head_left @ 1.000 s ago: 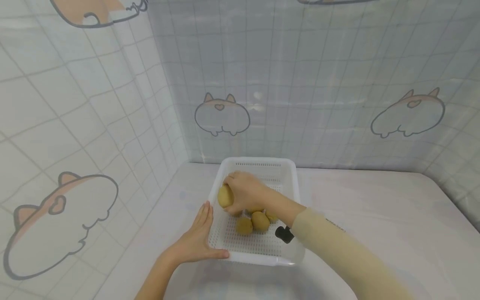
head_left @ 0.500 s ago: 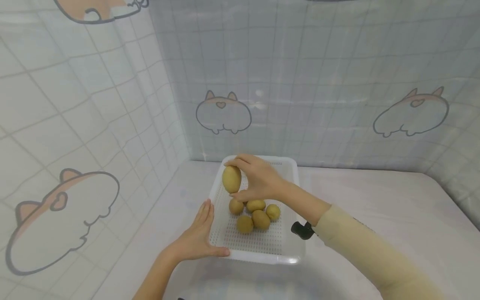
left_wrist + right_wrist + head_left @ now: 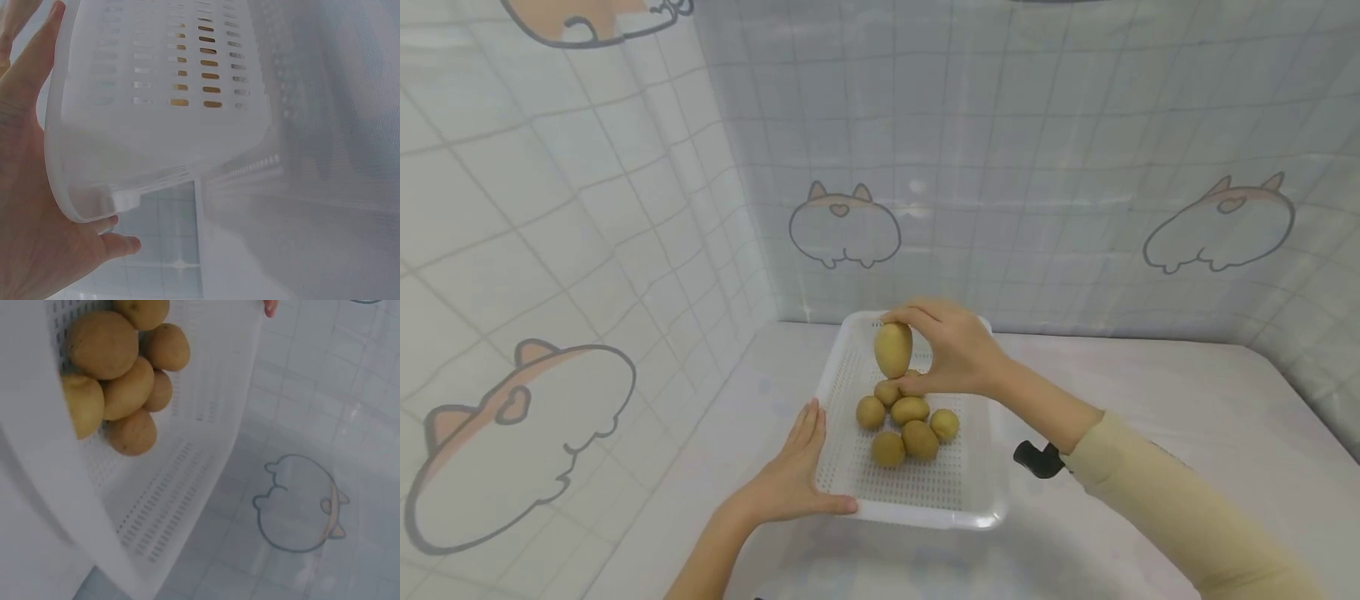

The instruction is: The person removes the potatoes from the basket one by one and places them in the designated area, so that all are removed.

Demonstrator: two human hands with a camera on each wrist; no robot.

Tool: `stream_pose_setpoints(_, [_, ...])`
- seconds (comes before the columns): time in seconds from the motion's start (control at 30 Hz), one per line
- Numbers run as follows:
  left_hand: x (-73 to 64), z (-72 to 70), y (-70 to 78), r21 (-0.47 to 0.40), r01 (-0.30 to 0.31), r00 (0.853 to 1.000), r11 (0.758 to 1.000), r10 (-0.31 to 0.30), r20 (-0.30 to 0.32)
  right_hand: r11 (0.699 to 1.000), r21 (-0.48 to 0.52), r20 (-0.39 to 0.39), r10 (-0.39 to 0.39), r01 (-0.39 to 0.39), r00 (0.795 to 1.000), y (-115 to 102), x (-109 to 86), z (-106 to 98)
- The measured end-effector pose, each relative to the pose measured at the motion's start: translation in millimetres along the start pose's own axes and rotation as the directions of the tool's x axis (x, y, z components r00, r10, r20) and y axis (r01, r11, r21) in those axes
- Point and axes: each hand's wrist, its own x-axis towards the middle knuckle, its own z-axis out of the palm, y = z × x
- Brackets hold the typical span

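In the head view my right hand [image 3: 958,350] holds an oval yellow-brown potato [image 3: 893,350] upright between fingers and thumb, above the white perforated plastic basket [image 3: 917,514]. Several more potatoes [image 3: 920,440] lie grouped on the basket floor. My left hand [image 3: 786,479] rests at the basket's near left corner, fingers straight along the left side and thumb on the front rim. Close up in the left wrist view, that hand [image 3: 37,187] spreads around the corner. The right wrist view shows potatoes [image 3: 103,345] in the basket; the right hand's grip is out of that frame.
The basket stands on a pale cloth-covered table [image 3: 1112,417]. Behind it hangs a white grid-patterned curtain [image 3: 1000,208] with cartoon dog figures, which also closes off the left and right sides. A black device [image 3: 1037,458] sits at the right wrist, beyond the basket's right rim.
My right hand has lifted the potato up from inside the basket, then moved it to the right, uncovering the potatoes below. The left hand stays at the corner.
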Motion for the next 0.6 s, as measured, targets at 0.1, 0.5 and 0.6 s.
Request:
stream_pose_setpoints(0.1, [-0.9,-0.6,0.6,0.000,-0.005,1.000,1.000,0.005,-0.003,1.000,-0.025,-0.048,-0.016,0.015,0.999,2,-3.9,-8])
stream_pose_setpoints(0.5, [-1.2,-1.4,2.5,-0.008,-0.018,1.000,1.000,0.018,-0.013,0.996,-0.091,-0.140,-0.033,0.021,0.990,17,-22.7,-32])
stream_pose_setpoints(0.6, [-1.4,-1.6,3.1,-0.009,-0.018,1.000,1.000,0.018,-0.012,0.995,-0.098,-0.150,-0.034,0.019,0.988,20,-27.1,-35])
